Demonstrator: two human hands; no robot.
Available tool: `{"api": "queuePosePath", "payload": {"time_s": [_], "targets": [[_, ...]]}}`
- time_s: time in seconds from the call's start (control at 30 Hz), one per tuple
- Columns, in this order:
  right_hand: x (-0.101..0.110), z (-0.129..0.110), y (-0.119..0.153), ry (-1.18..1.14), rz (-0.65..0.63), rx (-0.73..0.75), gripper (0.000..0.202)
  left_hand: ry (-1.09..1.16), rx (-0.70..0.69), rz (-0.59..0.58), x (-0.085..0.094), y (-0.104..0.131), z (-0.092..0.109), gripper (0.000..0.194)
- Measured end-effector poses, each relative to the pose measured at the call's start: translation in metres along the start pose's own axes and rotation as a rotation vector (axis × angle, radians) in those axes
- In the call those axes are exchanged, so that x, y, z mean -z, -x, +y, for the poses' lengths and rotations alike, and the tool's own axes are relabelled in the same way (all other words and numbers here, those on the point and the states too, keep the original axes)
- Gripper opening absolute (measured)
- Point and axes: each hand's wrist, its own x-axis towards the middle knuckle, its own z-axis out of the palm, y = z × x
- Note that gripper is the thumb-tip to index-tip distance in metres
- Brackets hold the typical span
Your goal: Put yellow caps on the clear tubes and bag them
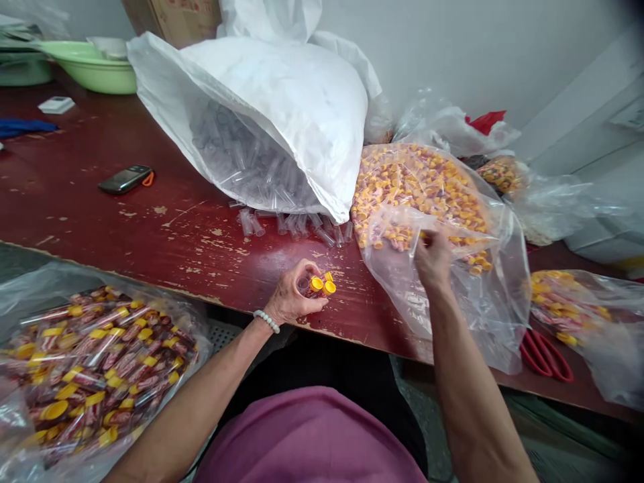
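My left hand (292,295), with a beaded bracelet at the wrist, is curled round a few clear plastic tubes (304,284) and yellow-capped pieces (328,287) just above the table's front edge. My right hand (433,258) is closed at the mouth of a clear plastic bag (473,322) full of small yellow-capped pieces (422,181). What its fingertips grip is hidden. Behind my left hand, loose clear tubes (296,225) spill from a large white sack (312,100) onto the table.
A bag of filled yellow-capped tubes (105,362) sits low at left. Red-handled scissors (546,355) and another bag (573,308) lie at right. On the worn red table (191,221) are a dark phone (125,179) and a green basin (95,70).
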Motion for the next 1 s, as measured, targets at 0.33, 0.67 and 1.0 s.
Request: {"api": "queuePosePath", "payload": {"time_s": [0.33, 0.67, 1.0], "targets": [[-0.026, -0.127, 0.115, -0.343, -0.377, 0.156, 0.015, 0.013, -0.029, -0.013, 0.001, 0.000, 0.003, 0.041], [-0.049, -0.118, 0.129, 0.080, -0.561, 0.547, 0.019, -0.100, -0.126, 0.026, 0.002, -0.001, 0.000, 0.027], [0.002, -0.121, 0.114, 0.051, -0.454, 0.513, 0.030, -0.113, -0.065, -0.015, 0.004, -0.001, -0.002, 0.034]]}}
